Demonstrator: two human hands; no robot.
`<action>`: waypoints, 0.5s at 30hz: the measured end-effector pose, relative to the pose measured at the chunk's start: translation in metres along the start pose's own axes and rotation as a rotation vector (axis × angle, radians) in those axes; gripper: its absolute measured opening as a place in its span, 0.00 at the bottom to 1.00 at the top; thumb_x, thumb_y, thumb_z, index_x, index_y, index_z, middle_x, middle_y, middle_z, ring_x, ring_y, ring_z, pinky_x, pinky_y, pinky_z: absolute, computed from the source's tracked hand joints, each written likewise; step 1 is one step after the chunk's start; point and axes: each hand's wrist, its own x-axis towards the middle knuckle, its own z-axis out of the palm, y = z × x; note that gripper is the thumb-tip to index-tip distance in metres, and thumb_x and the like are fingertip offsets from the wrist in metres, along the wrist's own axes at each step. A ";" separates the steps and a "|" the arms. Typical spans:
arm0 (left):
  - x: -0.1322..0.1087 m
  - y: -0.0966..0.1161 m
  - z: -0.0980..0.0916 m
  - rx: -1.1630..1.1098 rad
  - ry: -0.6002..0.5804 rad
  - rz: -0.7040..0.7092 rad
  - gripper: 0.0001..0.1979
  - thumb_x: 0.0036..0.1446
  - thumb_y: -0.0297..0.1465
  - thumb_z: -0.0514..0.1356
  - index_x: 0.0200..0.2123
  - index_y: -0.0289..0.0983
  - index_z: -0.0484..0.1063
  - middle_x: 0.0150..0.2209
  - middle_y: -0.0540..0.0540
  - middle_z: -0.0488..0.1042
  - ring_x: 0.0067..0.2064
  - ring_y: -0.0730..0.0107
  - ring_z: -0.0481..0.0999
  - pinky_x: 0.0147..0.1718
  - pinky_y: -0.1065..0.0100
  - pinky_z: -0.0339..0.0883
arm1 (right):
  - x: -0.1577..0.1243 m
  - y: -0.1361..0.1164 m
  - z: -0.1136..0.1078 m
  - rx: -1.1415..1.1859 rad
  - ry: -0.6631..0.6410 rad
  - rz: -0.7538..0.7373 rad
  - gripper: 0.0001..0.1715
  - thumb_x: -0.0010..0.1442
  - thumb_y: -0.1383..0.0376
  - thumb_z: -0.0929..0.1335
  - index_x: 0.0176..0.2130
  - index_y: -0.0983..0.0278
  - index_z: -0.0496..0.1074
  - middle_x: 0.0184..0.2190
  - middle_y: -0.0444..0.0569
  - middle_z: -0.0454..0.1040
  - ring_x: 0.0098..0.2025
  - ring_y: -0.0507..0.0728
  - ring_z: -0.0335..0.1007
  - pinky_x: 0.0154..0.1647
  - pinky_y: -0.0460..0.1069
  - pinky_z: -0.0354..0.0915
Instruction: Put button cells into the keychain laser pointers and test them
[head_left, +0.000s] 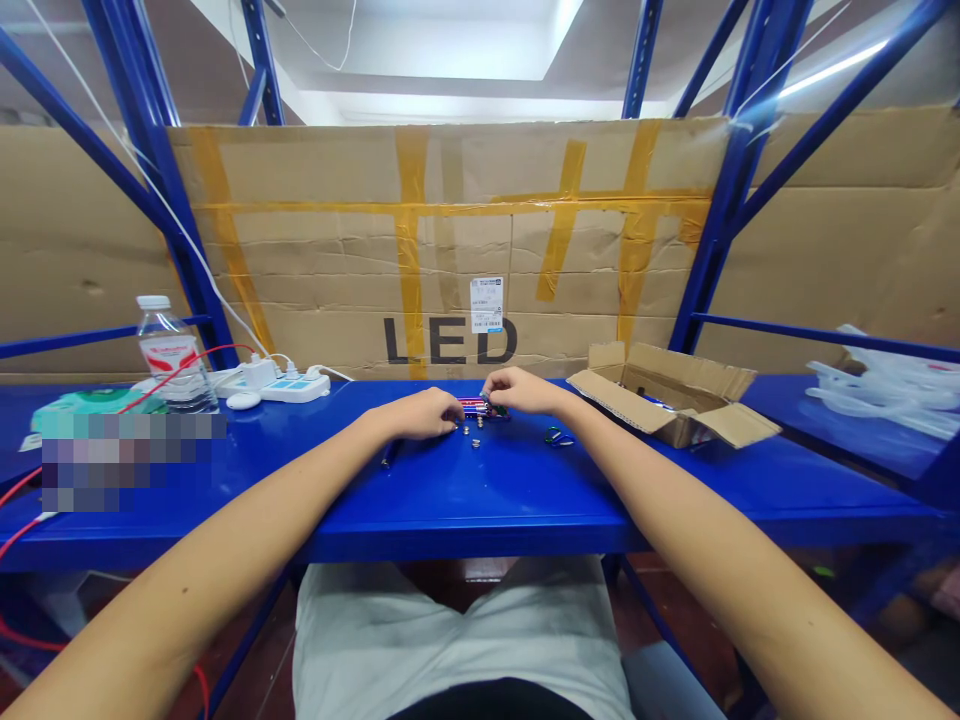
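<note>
My left hand [429,413] rests low over the blue tabletop, its fingers curled together beside small silver metal pieces [475,443]. Whatever is between those fingertips is too small to tell. Just to its right lies a row of slim, shiny red and blue tubes [472,407]. My right hand [519,388] bends down over the right end of this row, thumb and fingers pinched close; the thing in the pinch cannot be made out. Green and blue carabiner-like clips [559,437] lie to the right. A dark, slim piece [388,457] is partly hidden by my left forearm.
An open cardboard box [679,425] with a few items inside stands at right. On the left are a white power strip [285,385], a water bottle [176,360] and a red cable [161,385]. A large cardboard panel [337,260] closes off the back between blue rack posts.
</note>
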 end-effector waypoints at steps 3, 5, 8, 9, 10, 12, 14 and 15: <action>0.001 0.000 0.001 0.104 -0.026 0.038 0.13 0.53 0.27 0.57 0.40 0.37 0.79 0.38 0.43 0.78 0.38 0.65 0.74 0.39 0.69 0.62 | 0.000 0.002 0.001 0.015 -0.101 -0.001 0.05 0.48 0.72 0.65 0.30 0.66 0.69 0.24 0.43 0.73 0.25 0.50 0.67 0.27 0.45 0.62; 0.001 0.003 0.000 0.126 -0.033 0.024 0.11 0.53 0.27 0.57 0.37 0.36 0.78 0.35 0.43 0.77 0.35 0.65 0.73 0.36 0.68 0.62 | 0.000 0.004 0.002 0.011 -0.148 -0.013 0.06 0.47 0.72 0.65 0.30 0.65 0.68 0.23 0.42 0.72 0.25 0.50 0.67 0.26 0.45 0.62; -0.001 0.007 -0.004 0.132 -0.061 -0.056 0.08 0.52 0.29 0.58 0.33 0.35 0.76 0.31 0.44 0.76 0.31 0.66 0.71 0.32 0.68 0.60 | 0.001 0.004 0.004 0.035 -0.190 -0.019 0.07 0.45 0.72 0.66 0.30 0.65 0.67 0.22 0.41 0.72 0.25 0.50 0.68 0.27 0.45 0.63; -0.002 0.009 -0.005 0.122 -0.079 -0.088 0.07 0.52 0.30 0.59 0.33 0.35 0.76 0.30 0.45 0.75 0.30 0.66 0.70 0.30 0.68 0.60 | 0.000 0.004 0.005 0.054 -0.197 -0.014 0.08 0.45 0.72 0.66 0.30 0.64 0.67 0.23 0.41 0.72 0.25 0.50 0.69 0.27 0.45 0.64; -0.003 0.010 -0.007 0.104 -0.097 -0.114 0.06 0.52 0.31 0.59 0.32 0.36 0.75 0.29 0.45 0.75 0.29 0.67 0.70 0.29 0.68 0.59 | 0.000 0.003 0.005 0.073 -0.201 -0.007 0.09 0.45 0.72 0.66 0.31 0.64 0.67 0.24 0.41 0.72 0.25 0.50 0.69 0.27 0.45 0.64; -0.005 0.011 -0.009 0.061 -0.123 -0.143 0.06 0.51 0.32 0.60 0.31 0.36 0.74 0.29 0.47 0.74 0.29 0.68 0.69 0.28 0.69 0.58 | -0.001 0.002 0.006 0.105 -0.207 0.006 0.10 0.44 0.72 0.66 0.31 0.64 0.67 0.25 0.41 0.73 0.26 0.51 0.70 0.28 0.45 0.65; -0.006 0.011 -0.009 0.033 -0.134 -0.145 0.05 0.51 0.31 0.60 0.30 0.36 0.73 0.28 0.48 0.74 0.29 0.69 0.69 0.28 0.69 0.58 | -0.001 0.000 0.007 0.125 -0.213 0.009 0.10 0.44 0.73 0.66 0.31 0.64 0.66 0.25 0.41 0.73 0.26 0.51 0.70 0.29 0.45 0.66; -0.007 0.010 -0.009 0.026 -0.135 -0.138 0.04 0.51 0.30 0.59 0.30 0.36 0.73 0.27 0.48 0.74 0.29 0.69 0.69 0.28 0.69 0.58 | -0.001 0.000 0.006 0.130 -0.215 0.008 0.10 0.44 0.73 0.66 0.31 0.64 0.66 0.25 0.41 0.73 0.26 0.50 0.70 0.29 0.45 0.67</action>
